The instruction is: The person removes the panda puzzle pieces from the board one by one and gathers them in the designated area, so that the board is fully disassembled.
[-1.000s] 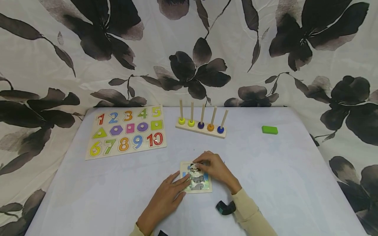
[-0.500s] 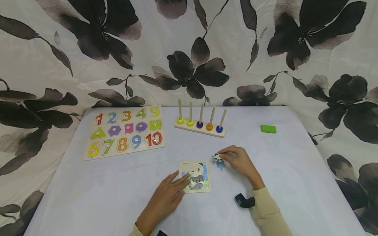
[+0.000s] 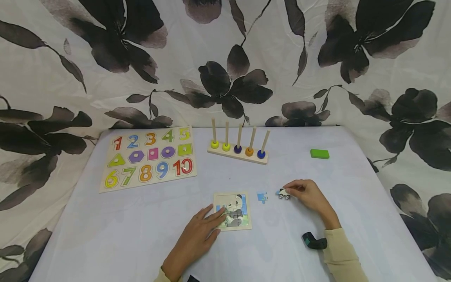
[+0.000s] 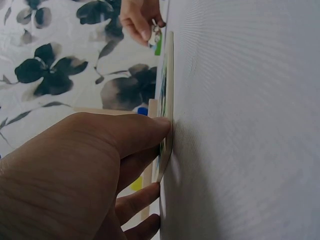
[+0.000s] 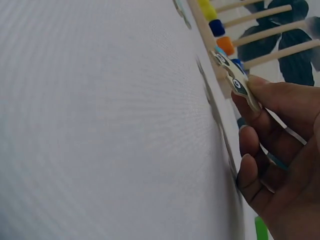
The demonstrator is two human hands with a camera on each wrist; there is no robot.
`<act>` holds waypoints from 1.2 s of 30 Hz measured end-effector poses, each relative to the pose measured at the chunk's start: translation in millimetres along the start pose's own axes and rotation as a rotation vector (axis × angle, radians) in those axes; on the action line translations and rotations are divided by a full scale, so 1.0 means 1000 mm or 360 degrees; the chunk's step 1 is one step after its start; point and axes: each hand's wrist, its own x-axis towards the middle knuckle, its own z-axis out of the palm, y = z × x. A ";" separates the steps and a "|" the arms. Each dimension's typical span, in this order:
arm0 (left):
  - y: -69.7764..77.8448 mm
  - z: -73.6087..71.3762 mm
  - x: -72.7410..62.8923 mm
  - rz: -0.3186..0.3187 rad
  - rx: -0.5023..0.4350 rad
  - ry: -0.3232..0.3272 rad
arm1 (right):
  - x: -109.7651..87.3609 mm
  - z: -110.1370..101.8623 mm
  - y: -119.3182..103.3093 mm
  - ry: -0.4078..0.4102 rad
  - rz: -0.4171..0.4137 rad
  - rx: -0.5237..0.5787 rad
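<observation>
A small panda jigsaw in a wooden tray (image 3: 249, 211) lies at the middle front of the table. My left hand (image 3: 197, 237) rests on the tray's left side with its fingers stretched over the picture. In the left wrist view the thumb touches the tray's edge (image 4: 170, 75). To the right, my right hand (image 3: 311, 197) pinches a jigsaw piece (image 3: 283, 193) bearing the panda's eyes between thumb and fingertips. The right wrist view shows this piece (image 5: 239, 82) held raised from the table. A blue jigsaw piece (image 3: 262, 197) lies between the tray and the right hand.
A number and shape puzzle board (image 3: 149, 184) lies at the back left. Next to it stands a peg stand (image 3: 235, 155) with coloured beads on its upright rods. A green block (image 3: 319, 154) sits at the back right. Floral cloth (image 3: 176, 70) hangs behind the table.
My right hand has carried the panda-eye piece from the tray off to the right, uncovering the blue piece on the table. My left hand has stayed on the tray.
</observation>
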 end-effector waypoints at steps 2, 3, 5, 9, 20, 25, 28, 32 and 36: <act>0.000 0.000 0.000 -0.0004 -0.0006 0.0000 | 0.000 0.000 0.000 -0.0013 -0.0005 0.0005; 0.000 0.000 0.000 -0.0001 -0.0007 0.0000 | 0.000 0.000 0.000 -0.0017 -0.0007 0.0004; 0.000 0.000 0.000 0.0000 -0.0008 -0.0001 | 0.000 0.001 0.000 -0.0025 -0.0013 -0.0002; 0.001 -0.001 0.001 0.0000 -0.0021 0.0003 | 0.000 0.002 -0.002 -0.0031 -0.0010 -0.0024; 0.001 -0.001 0.001 -0.0004 -0.0023 0.0004 | 0.004 0.007 -0.003 -0.0040 -0.0083 -0.0074; 0.001 -0.001 0.001 -0.0001 -0.0032 0.0008 | 0.004 0.009 -0.003 -0.0014 -0.0138 -0.0101; 0.001 -0.001 0.001 -0.0007 -0.0038 0.0007 | 0.005 0.011 -0.002 0.0012 -0.0175 -0.0116; 0.001 0.000 0.001 -0.0007 -0.0037 0.0006 | 0.005 0.012 -0.003 0.0037 -0.0193 -0.0134; 0.001 0.000 0.001 -0.0003 -0.0036 0.0010 | 0.005 0.013 -0.004 0.0040 -0.0180 -0.0144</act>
